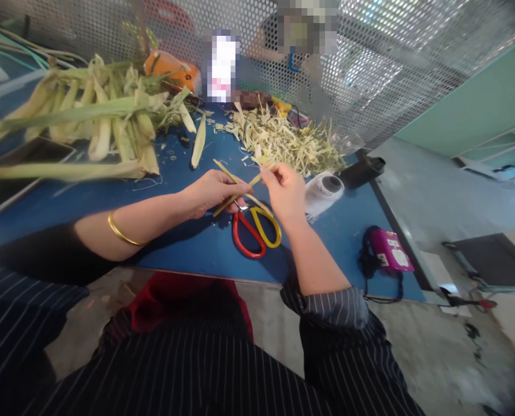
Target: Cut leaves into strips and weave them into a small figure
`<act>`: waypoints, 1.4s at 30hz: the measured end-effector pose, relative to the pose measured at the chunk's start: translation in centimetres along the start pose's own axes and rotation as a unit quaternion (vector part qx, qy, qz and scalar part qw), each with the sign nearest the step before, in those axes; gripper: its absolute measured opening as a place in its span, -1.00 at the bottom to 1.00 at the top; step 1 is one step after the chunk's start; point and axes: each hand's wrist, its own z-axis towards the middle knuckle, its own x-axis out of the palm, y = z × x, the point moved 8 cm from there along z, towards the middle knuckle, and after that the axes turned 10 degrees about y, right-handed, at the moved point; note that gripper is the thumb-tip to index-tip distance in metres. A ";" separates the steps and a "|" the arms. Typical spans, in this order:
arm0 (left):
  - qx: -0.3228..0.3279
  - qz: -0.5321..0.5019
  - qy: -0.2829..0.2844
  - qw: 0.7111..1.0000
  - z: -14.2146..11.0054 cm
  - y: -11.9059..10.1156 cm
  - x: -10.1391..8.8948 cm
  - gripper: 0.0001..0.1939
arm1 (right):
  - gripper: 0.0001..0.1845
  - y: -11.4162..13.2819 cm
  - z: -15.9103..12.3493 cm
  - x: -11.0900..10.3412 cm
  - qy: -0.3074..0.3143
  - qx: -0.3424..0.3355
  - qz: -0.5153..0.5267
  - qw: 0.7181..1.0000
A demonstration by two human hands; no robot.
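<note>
Two hands (220, 189) (286, 193), two crossed strips (223, 168), one scissors (236, 234)

Left hand (216, 193) in a pinch, right hand (287, 193) pinching near it, both forearms (320, 263) angled inward

I count via head feed: one left hand (218, 193), one right hand (286, 193), two narrow strips (225, 170), one pair of scissors (261, 234) with two looped handles (279, 231), one bangle (118, 233). One white thread spool (321, 195), one black roll (361, 173), one purple pack (394, 251), one orange pack (171, 69), one trimmings heap (283, 138). Stalks (97, 110) overlap beyond my count.
</note>
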 end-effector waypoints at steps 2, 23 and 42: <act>0.012 0.018 0.011 1.000 0.0 -0.2 0.3 -0.79 | -0.69 1.4 -0.3 -1.4 -0.062 -0.042 -0.066 0.995; 0.102 0.309 0.054 0.944 -1.0 -1.9 2.2 -0.64 | -0.75 2.3 -1.3 1.1 0.004 -0.032 0.005 0.999; 0.056 -0.003 -0.016 0.998 0.3 -1.2 -1.7 -0.79 | -0.67 3.6 -0.7 2.0 0.130 -0.094 -0.149 0.976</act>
